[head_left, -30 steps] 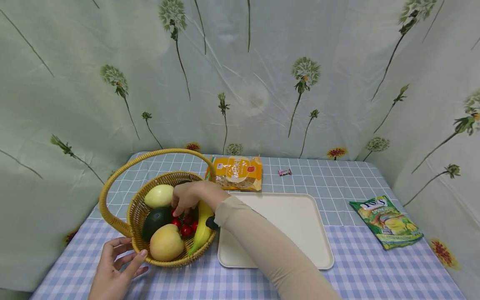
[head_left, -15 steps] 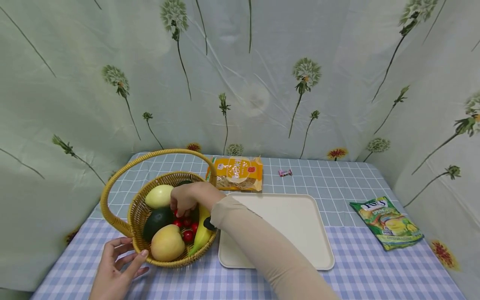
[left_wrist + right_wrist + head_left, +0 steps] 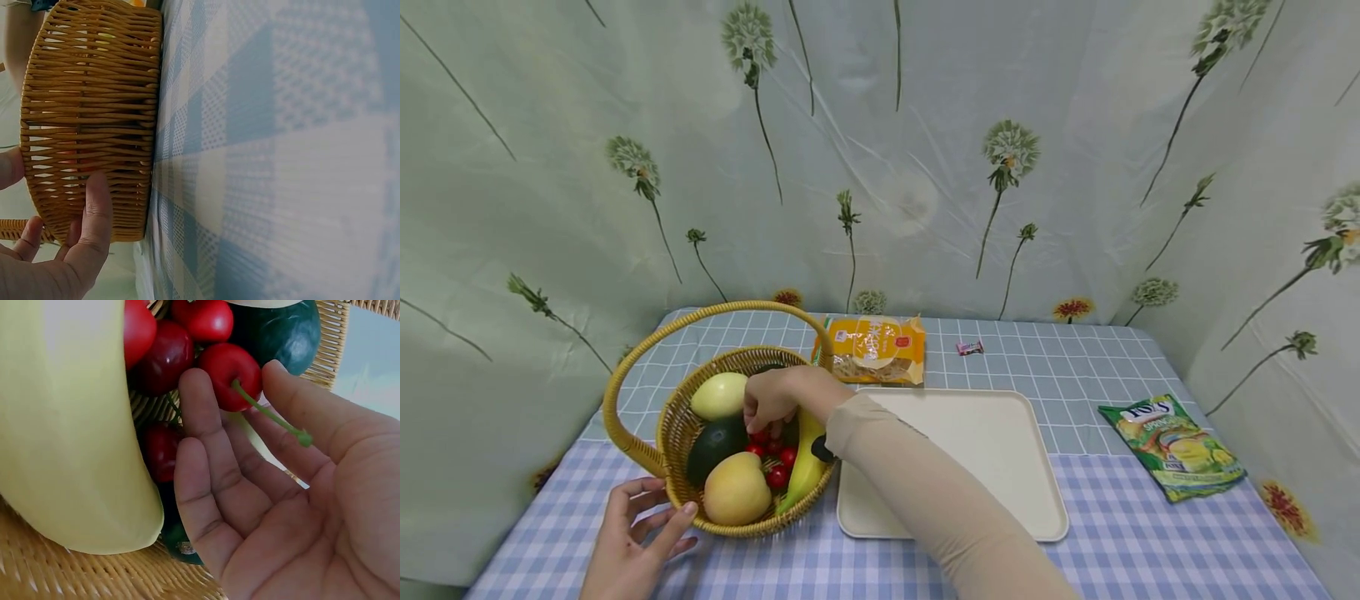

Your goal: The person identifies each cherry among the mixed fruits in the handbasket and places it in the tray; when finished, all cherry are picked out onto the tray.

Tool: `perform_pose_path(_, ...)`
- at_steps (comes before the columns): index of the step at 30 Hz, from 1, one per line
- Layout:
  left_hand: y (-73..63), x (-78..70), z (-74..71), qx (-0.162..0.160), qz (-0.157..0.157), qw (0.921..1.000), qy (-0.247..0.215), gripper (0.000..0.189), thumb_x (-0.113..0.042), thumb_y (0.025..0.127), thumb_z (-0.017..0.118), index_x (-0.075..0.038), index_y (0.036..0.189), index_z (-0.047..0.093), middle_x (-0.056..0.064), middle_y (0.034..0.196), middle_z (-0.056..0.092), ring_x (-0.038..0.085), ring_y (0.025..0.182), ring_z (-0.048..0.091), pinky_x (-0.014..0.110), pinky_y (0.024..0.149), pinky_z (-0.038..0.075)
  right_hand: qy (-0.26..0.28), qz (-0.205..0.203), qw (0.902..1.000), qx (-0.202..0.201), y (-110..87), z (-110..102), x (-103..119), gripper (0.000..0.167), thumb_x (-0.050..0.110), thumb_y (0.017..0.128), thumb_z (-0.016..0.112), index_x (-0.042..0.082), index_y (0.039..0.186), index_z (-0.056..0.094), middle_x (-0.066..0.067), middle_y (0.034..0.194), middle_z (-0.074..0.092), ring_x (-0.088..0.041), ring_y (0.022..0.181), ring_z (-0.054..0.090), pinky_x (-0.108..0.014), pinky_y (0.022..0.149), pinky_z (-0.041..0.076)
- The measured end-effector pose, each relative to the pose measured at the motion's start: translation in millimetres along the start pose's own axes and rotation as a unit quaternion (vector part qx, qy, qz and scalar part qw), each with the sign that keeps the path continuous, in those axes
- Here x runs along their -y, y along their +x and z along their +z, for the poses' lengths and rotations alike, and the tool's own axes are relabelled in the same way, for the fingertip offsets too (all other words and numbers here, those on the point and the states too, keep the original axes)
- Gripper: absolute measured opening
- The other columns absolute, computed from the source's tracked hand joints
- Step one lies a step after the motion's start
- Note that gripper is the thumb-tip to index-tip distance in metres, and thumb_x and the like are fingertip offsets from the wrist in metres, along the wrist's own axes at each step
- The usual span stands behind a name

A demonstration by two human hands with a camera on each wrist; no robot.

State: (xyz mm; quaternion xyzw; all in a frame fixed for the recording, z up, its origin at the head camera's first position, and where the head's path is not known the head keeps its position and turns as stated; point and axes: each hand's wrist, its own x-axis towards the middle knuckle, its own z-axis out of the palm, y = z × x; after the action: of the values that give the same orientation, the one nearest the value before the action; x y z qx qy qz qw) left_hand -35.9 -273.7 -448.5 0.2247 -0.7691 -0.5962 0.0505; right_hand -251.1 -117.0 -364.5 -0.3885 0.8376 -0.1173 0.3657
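A yellow wicker basket (image 3: 670, 442) with a tall handle stands at the left of the table. It holds a pale green fruit (image 3: 720, 396), a dark green avocado-like fruit (image 3: 717, 448), a yellow peach-like fruit (image 3: 737, 490), a banana (image 3: 807, 475) and several red cherries (image 3: 778, 477). My right hand (image 3: 775, 398) reaches down into it; in the right wrist view thumb and fingertips pinch a stemmed cherry (image 3: 232, 372). My left hand (image 3: 638, 533) holds the basket's near left side, thumb at the rim, fingers (image 3: 97, 212) against the outer wall.
A cream tray (image 3: 955, 533) lies right of the basket, partly under the right forearm. An orange food packet (image 3: 876, 346) and a small pink wrapped sweet (image 3: 970, 347) lie behind. At far right is a green snack bag (image 3: 1176, 450). A floral curtain (image 3: 910, 167) hangs behind the table.
My right hand has shifted only slightly within the basket, and the cherries beneath it have moved a little towards the near side. The left hand keeps its place on the basket.
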Motion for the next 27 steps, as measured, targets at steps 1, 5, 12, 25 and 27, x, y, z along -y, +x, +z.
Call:
perform_pose_path(1, -0.1, 0.7, -0.2, -0.001, -0.001, 1.0000, -0.004, 0.053, -0.011, 0.101, 0.076, -0.010, 0.133, 0.034, 0.025, 0.146, 0.038, -0.007, 0.090, 0.062, 0.031, 0.070, 0.066, 0.004, -0.004, 1.0000, 0.001, -0.4, 0.1, -0.7, 0.012, 0.026, 0.108, 0.067, 0.017, 0.101, 0.071, 0.006, 0.096, 0.075, -0.008, 0.087, 0.077, -0.021, 0.070, 0.055)
perform_pose_path(5, -0.5, 4.5, -1.6, -0.007, -0.008, 0.9999, -0.010, 0.050, -0.015, 0.101, 0.077, -0.014, 0.130, 0.036, 0.023, 0.144, 0.040, -0.008, 0.090, 0.064, 0.033, 0.069, 0.067, 0.034, -0.017, 0.9993, -0.001, -2.4, 0.6, -2.3, 0.006, 0.019, 0.107, 0.069, 0.014, 0.106, 0.071, 0.005, 0.098, 0.069, -0.012, 0.087, 0.077, -0.020, 0.070, 0.055)
perform_pose_path(12, 0.7, 8.7, -1.9, -0.011, -0.007, 0.9998, -0.014, 0.051, -0.014, 0.100, 0.078, -0.014, 0.130, 0.036, 0.022, 0.141, 0.042, -0.007, 0.089, 0.065, 0.034, 0.069, 0.067, 0.034, -0.048, 0.9979, -0.025, -10.6, -0.3, -6.3, 0.019, 0.013, 0.106, 0.070, 0.009, 0.124, 0.073, 0.000, 0.114, 0.073, -0.010, 0.087, 0.074, -0.016, 0.076, 0.060)
perform_pose_path(25, 0.4, 4.0, 0.2, -0.006, -0.007, 0.9997, -0.022, 0.053, -0.009, 0.100, 0.078, -0.012, 0.132, 0.036, 0.025, 0.145, 0.039, -0.005, 0.090, 0.065, 0.032, 0.073, 0.068, -0.005, -0.150, 0.9836, -0.100, -64.8, -3.9, -31.0, 0.032, 0.017, 0.109, 0.066, 0.007, 0.139, 0.070, -0.004, 0.132, 0.073, -0.009, 0.113, 0.065, -0.015, 0.094, 0.053)
perform_pose_path(27, 0.4, 5.3, -0.2, -0.006, -0.001, 0.9997, -0.025, 0.055, -0.009, 0.098, 0.080, -0.012, 0.132, 0.037, 0.024, 0.144, 0.039, -0.003, 0.091, 0.066, 0.030, 0.074, 0.067, 0.003, -0.160, 0.9807, -0.112, -75.8, -2.4, -35.7, 0.033, 0.018, 0.109, 0.066, 0.009, 0.140, 0.070, -0.004, 0.134, 0.073, -0.008, 0.111, 0.065, -0.015, 0.094, 0.054)
